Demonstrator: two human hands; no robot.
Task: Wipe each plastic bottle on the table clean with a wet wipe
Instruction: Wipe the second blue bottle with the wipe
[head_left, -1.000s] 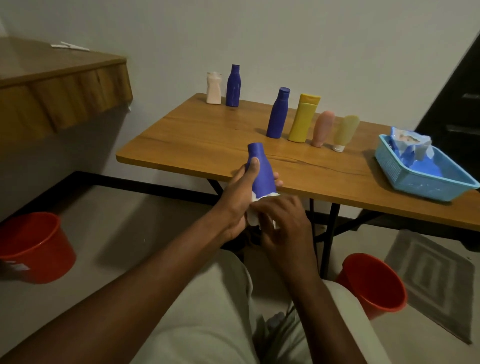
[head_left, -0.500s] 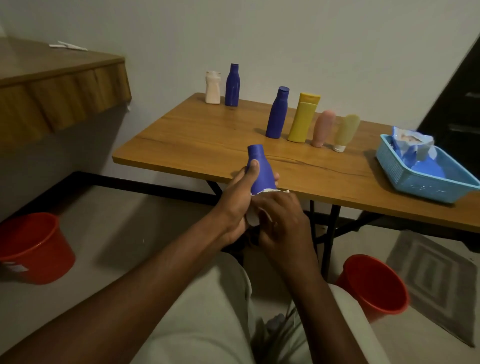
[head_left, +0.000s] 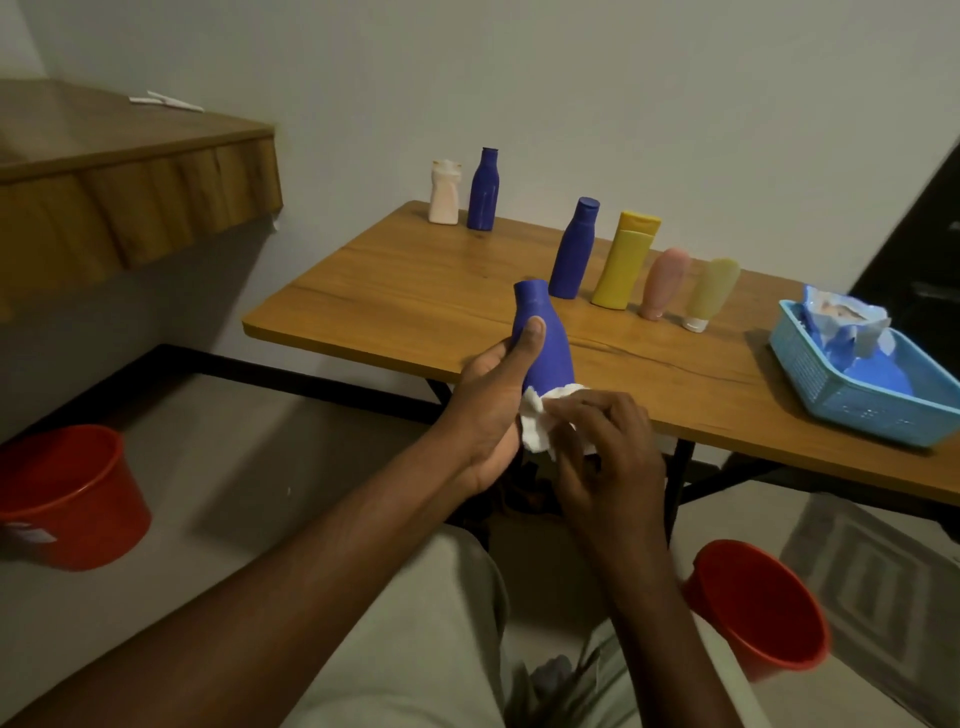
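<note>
Six plastic bottles stand on the brown wooden table (head_left: 415, 291). We log a squat cream bottle (head_left: 444, 200) and a dark blue bottle (head_left: 483, 189) just beside each other at the far left corner. Then comes a row: a second dark blue bottle (head_left: 574, 249), a yellow flat-capped bottle (head_left: 626, 260), a pink tube (head_left: 665, 283) and a pale yellow tube (head_left: 711, 293), both tubes cap-down. A seventh, the blue plastic bottle (head_left: 545, 348), is off the table, in front of its near edge above the lap, neck up and tilted left. We see the left hand (head_left: 488, 410) wrapped round its body, thumb flat on the shoulder. The right hand (head_left: 602, 447) pinches a crumpled white wet wipe (head_left: 537, 421) against the bottle's lower end, and the base is hidden. At the table's right end sits a light blue plastic basket (head_left: 831, 395) holding an opened wipe pack (head_left: 841, 322). We note two red buckets on the floor, a left red bucket (head_left: 67, 493) and a right red bucket (head_left: 758, 608), plus a blurred grey mat (head_left: 883, 561).
</note>
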